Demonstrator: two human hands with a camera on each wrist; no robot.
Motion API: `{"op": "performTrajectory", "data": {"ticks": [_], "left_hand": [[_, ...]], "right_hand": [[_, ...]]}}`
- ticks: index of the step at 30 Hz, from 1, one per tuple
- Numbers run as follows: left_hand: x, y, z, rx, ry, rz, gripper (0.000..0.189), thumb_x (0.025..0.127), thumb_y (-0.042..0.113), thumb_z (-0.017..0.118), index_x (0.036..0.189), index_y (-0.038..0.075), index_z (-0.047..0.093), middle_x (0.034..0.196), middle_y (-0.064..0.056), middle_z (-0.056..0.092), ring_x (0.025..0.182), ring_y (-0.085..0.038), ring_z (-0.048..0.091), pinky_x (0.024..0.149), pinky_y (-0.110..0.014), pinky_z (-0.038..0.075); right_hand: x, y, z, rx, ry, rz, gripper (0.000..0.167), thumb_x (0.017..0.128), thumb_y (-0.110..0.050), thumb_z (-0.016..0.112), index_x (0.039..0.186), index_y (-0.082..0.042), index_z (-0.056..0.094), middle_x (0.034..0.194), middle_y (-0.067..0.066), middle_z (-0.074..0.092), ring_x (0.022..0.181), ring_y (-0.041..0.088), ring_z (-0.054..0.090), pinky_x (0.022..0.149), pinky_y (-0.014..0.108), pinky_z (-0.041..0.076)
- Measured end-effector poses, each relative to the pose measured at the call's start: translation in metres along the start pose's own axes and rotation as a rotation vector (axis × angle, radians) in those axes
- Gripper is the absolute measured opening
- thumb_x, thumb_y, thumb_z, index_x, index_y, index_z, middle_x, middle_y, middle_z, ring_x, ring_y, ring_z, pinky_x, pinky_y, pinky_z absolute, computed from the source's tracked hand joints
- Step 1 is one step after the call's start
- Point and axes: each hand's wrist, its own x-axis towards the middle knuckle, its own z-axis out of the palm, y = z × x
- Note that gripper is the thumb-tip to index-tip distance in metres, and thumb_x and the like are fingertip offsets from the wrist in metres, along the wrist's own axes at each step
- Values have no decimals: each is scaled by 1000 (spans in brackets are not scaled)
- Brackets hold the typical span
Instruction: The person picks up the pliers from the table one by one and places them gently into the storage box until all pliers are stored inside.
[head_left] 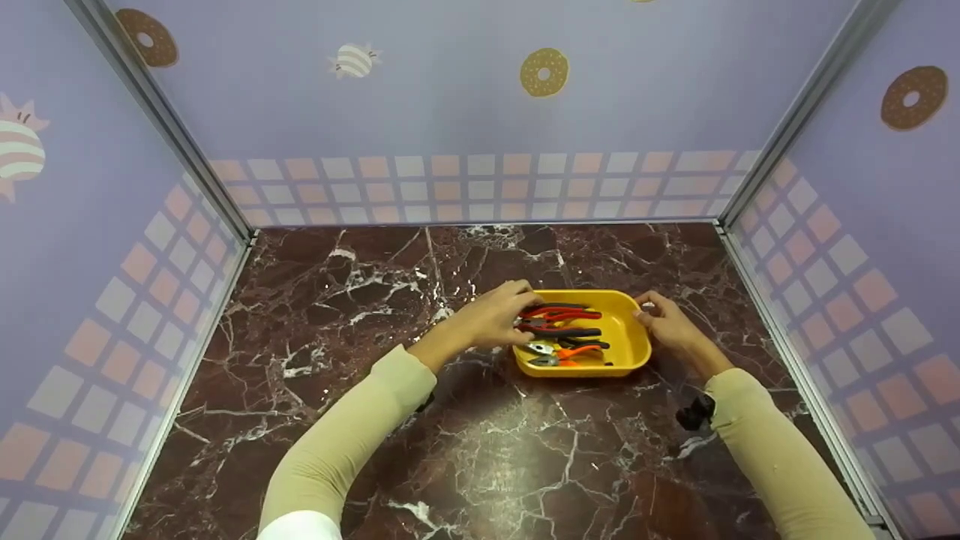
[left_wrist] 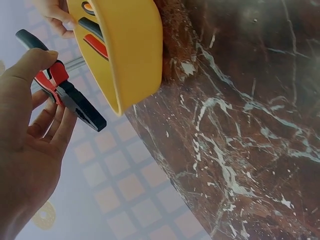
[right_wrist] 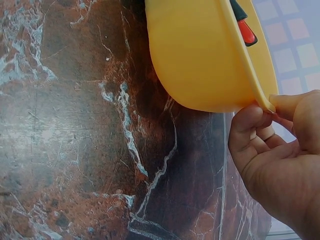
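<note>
A yellow plastic basin (head_left: 622, 330) stands on the marbled surface, with several pliers lying inside, one with orange handles (head_left: 585, 350). My left hand (head_left: 495, 315) is at the basin's left side. In the left wrist view that hand grips red-and-black pliers (left_wrist: 75, 100) by the handles, thumb on top, the dark jaws pointing away from the palm. My right hand (head_left: 675, 328) pinches the basin's right rim between thumb and fingers, as the right wrist view shows of the rim (right_wrist: 257, 90). Part of the gripped pliers is hidden by my left hand in the head view.
Dark red marbled tabletop (head_left: 465, 435) surrounds the basin. A patterned back wall (head_left: 450, 97) rises behind it, and side walls (head_left: 97, 247) stand left and right, joined by metal corner strips.
</note>
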Motion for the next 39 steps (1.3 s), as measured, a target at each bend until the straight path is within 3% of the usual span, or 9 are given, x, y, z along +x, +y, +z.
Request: {"op": "performTrajectory", "data": {"ticks": [9, 18, 27, 39], "left_hand": [[8, 6, 0, -16, 19, 3, 55, 92, 31, 81, 140, 9, 64, 125, -5, 58, 112, -21, 57, 99, -35, 51], [16, 8, 1, -90, 106, 8, 52, 92, 28, 82, 138, 9, 66, 120, -4, 60, 105, -18, 56, 91, -33, 51], [22, 19, 8, -87, 98, 27, 54, 91, 27, 84, 138, 8, 65, 121, -5, 59, 104, -19, 56, 91, -33, 51], [27, 26, 17, -10, 99, 78, 56, 92, 30, 82, 140, 9, 63, 125, -3, 57, 110, -17, 56, 97, -30, 51]], "right_hand": [[0, 1, 2, 20, 0, 19, 28, 112, -10, 49, 137, 3, 50, 119, 27, 58, 85, 25, 63, 64, 32, 57], [2, 2, 2, 23, 11, 11, 25, 112, -9, 48, 134, 3, 51, 127, 29, 57, 90, 23, 64, 68, 32, 58], [1, 2, 1, -7, 7, 18, 28, 112, -10, 49, 137, 3, 50, 126, 31, 57, 90, 25, 66, 67, 33, 60], [1, 2, 2, 22, -5, -1, 29, 113, -11, 48, 138, 5, 49, 131, 32, 57, 94, 26, 66, 69, 33, 60]]}}
